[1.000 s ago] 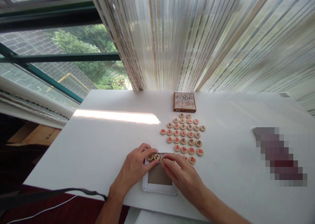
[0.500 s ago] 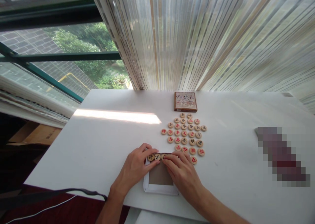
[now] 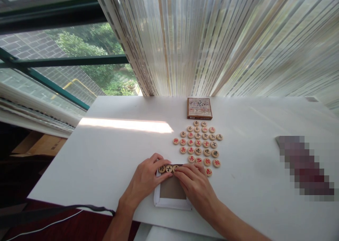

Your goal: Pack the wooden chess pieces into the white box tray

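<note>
A shallow white box tray [image 3: 172, 203] with a brown bottom lies at the near edge of the white table [image 3: 113, 152]. A short row of round wooden chess pieces [image 3: 165, 169] sits along the tray's far wall. My left hand [image 3: 144, 182] rests on the tray's left side, fingers curled beside those pieces. My right hand [image 3: 194, 186] lies over the tray's right side, fingertips pressed on a piece in the row. Several more pieces with red and black characters [image 3: 200, 144] lie in loose rows just beyond the tray.
A brown printed box lid [image 3: 199, 108] lies at the far side of the table by the striped curtain [image 3: 225, 40]. A blurred dark object [image 3: 304, 167] lies at the right. A dark cable [image 3: 66, 209] runs along the near left edge.
Both hands stay on the tray; my right hand's fingers have shifted slightly along the row of pieces. The view has moved a little.
</note>
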Demonstrator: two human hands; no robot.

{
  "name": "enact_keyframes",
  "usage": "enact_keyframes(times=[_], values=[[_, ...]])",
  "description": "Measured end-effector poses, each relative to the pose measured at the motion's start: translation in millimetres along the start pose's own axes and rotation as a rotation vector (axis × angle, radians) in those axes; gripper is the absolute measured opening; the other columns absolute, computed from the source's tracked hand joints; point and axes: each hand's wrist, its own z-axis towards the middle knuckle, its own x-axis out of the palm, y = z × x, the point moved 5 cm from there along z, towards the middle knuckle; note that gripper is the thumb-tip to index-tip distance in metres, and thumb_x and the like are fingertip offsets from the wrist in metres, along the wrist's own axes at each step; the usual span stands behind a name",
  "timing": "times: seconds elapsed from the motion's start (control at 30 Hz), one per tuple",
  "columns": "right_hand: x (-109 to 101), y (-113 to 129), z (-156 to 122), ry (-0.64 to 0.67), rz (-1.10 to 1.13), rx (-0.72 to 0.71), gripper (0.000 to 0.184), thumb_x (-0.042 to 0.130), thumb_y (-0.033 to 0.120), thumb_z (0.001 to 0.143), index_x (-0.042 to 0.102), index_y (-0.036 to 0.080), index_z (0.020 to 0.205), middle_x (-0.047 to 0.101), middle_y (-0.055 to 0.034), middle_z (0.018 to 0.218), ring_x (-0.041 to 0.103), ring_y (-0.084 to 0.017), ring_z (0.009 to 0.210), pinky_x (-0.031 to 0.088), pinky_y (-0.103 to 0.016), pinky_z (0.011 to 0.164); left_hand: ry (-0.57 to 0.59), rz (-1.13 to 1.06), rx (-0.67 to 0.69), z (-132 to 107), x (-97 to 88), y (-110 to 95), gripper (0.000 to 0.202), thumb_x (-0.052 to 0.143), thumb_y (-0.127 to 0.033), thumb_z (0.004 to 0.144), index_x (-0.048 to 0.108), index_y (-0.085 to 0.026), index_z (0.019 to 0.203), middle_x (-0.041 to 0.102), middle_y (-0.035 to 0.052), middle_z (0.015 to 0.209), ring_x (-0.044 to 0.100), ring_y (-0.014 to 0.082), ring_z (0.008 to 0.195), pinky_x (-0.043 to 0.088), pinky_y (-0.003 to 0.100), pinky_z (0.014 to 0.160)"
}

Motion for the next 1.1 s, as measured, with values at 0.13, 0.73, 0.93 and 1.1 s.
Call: enact_keyframes(times=[0.13,0.73,0.93,1.1], values=[[0.0,0.4,-0.1,0.002,0.010,-0.005,0.022,0.046,0.021,0.107,0.068,0.023,0.107,0.078,-0.0049,0.105,0.069,-0.020,0.096,0.040,-0.037,0.091,0.005,-0.039,0.003,1.0,-1.3,-0.5,0.024,0.074,-0.033,0.090,0.071,-0.029,0.114,0.065,0.0003,0.107,0.067,0.0158,0.085,0.056,0.025,0.076],[-3.8,0.8,1.0,0.006,-0.007,-0.055,0.021,0.050,0.011,0.102,0.064,0.022,0.090,0.080,-0.0034,0.105,0.070,-0.021,0.093,0.046,-0.039,0.088,0.057,-0.089,0.046,10.5,-3.9,2.5,0.036,0.082,-0.044,0.080,0.074,-0.031,0.112,0.064,-0.0011,0.107,0.066,0.0153,0.087,0.055,0.026,0.080],[-3.9,-0.1,1.0,0.027,-0.002,-0.050,0.017,0.055,0.010,0.099,0.066,0.022,0.091,0.079,-0.0048,0.105,0.069,-0.021,0.097,0.048,-0.039,0.088,0.021,0.018,0.133,16.2,-4.6,-4.7,0.038,0.085,-0.043,0.077,0.075,-0.027,0.110,0.066,0.0037,0.103,0.061,0.0224,0.095,0.053,0.036,0.086],[-7.4,5.0,1.7,0.025,-0.003,-0.064,0.018,0.052,0.011,0.101,0.067,0.020,0.096,0.079,-0.0065,0.109,0.070,-0.021,0.099,0.050,-0.038,0.087,0.011,0.026,0.186,19.1,0.5,-11.3,0.027,0.080,-0.038,0.084,0.075,-0.026,0.107,0.068,0.0035,0.096,0.059,0.0226,0.093,0.049,0.039,0.087]])
